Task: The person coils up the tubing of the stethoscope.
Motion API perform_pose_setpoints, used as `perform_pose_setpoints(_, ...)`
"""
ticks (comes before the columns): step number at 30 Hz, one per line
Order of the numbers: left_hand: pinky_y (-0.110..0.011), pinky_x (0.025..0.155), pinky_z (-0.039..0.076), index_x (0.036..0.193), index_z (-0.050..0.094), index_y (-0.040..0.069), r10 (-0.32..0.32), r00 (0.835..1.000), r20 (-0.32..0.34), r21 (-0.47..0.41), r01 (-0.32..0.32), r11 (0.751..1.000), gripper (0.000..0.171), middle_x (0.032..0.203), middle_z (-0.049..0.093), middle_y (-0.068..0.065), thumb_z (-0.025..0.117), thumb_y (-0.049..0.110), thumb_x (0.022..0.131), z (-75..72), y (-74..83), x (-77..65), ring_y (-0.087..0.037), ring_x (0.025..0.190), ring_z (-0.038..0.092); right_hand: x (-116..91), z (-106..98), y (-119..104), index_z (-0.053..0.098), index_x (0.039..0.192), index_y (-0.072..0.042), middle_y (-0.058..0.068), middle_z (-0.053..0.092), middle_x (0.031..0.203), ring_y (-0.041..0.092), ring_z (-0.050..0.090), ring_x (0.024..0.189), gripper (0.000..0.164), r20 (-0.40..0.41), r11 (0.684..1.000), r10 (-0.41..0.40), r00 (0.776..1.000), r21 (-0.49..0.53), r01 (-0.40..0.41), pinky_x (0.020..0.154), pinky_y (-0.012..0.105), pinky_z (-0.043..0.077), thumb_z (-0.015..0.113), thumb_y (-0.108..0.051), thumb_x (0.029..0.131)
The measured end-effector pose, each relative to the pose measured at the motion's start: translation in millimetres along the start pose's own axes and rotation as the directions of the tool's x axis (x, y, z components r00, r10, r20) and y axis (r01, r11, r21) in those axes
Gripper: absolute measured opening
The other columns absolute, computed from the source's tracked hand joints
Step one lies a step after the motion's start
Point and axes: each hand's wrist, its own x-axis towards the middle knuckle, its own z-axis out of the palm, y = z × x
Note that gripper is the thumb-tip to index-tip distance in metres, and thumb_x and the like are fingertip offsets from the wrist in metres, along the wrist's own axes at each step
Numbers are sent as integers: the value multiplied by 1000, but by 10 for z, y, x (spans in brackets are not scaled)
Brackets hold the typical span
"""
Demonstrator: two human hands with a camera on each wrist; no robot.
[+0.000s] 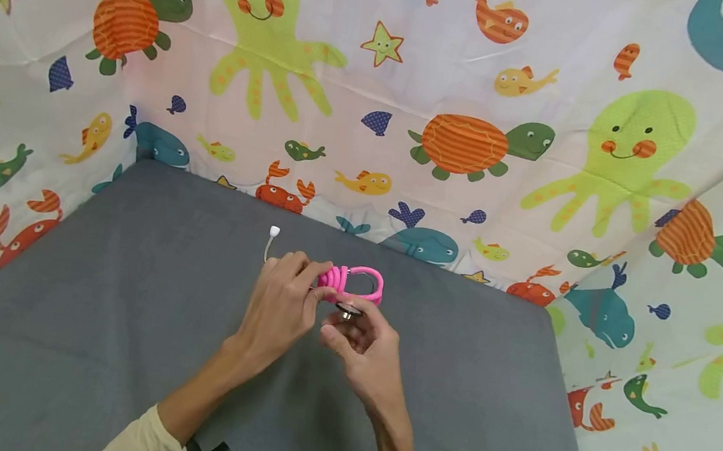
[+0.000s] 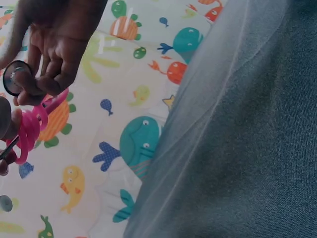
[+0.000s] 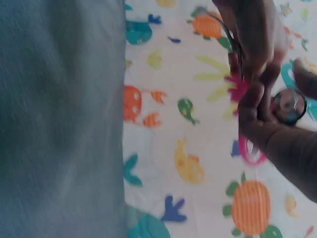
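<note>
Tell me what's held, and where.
A pink stethoscope: the left hand grips its coiled tubing; the right hand is at the chest piece, its grip unclear.

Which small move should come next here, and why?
Probably the right hand should tuck the chestpiece against the coiled pink tubing: that hand is curled at the chestpiece, which sits just outside the tubing's tight turns, while the left hand grips the tubing.

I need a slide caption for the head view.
Coiled pink stethoscope held above grey cloth, before a sea-animal backdrop.
</note>
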Motion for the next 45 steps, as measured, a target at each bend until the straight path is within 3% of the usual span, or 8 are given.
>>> perform_pose_setpoints(4,-32,69,34,116,78,5,47,999,-11,-18,-48,999,34,81,58,-6,84,22,87,-30,36,-28,-17,70,45,33,-80,-34,63,125,0,19,72,83,17,66,60,22,-2,972,-175,985,-158,173,64,25,59,59,-6,104)
perform_pose_setpoints(7,-31,68,34,115,79,5,80,996,-29,-30,-81,996,34,80,57,-5,85,21,86,-46,71,-54,-16,70,45,84,-116,-42,67,111,0,9,64,64,12,55,47,13,-90,897,-313,946,-356,262,49,20,48,65,-10,102)
perform_pose_setpoints(11,-32,68,36,114,78,4,98,994,-57,-29,-100,995,35,80,58,-5,86,22,85,-79,116,-79,-16,70,46,129,-187,-36,71,99,-1,4,51,57,4,39,47,17,-219,832,-400,890,-494,253,45,18,34,82,-7,88)
perform_pose_setpoints(20,-32,70,39,115,77,3,205,973,-106,-14,-207,978,42,84,62,-7,90,22,80,-117,150,-56,-18,75,51,150,-313,-90,55,109,2,17,61,114,20,67,100,37,-270,992,-36,962,-129,1,83,21,58,83,-2,86)
perform_pose_setpoints(23,-33,70,38,115,77,2,222,968,-118,-27,-226,974,42,84,61,-7,90,21,80,-105,152,-47,-18,75,50,166,-346,-119,46,124,-2,24,69,119,17,73,100,48,-231,997,71,970,15,-70,87,25,61,78,3,89)
perform_pose_setpoints(27,-33,71,38,115,77,2,234,965,-122,-46,-241,969,42,84,61,-7,90,21,80,-98,160,-36,-19,75,50,189,-398,-154,59,130,-1,29,73,112,12,72,86,45,-191,995,99,977,5,-100,81,24,61,76,5,89)
perform_pose_setpoints(38,-34,73,38,114,77,1,203,972,-122,-54,-211,976,38,83,61,-7,89,18,82,-112,170,28,-19,76,50,188,-254,-122,66,112,6,25,73,115,38,78,90,27,-256,960,-220,941,-228,163,79,21,61,78,6,87)
perform_pose_setpoints(45,-35,74,37,109,78,-1,134,980,-145,-105,-150,983,36,79,61,-8,90,17,79,-123,156,44,-19,72,51,237,-269,-72,73,97,3,20,76,108,28,78,84,14,-148,842,-435,888,-416,343,78,30,63,81,1,86)
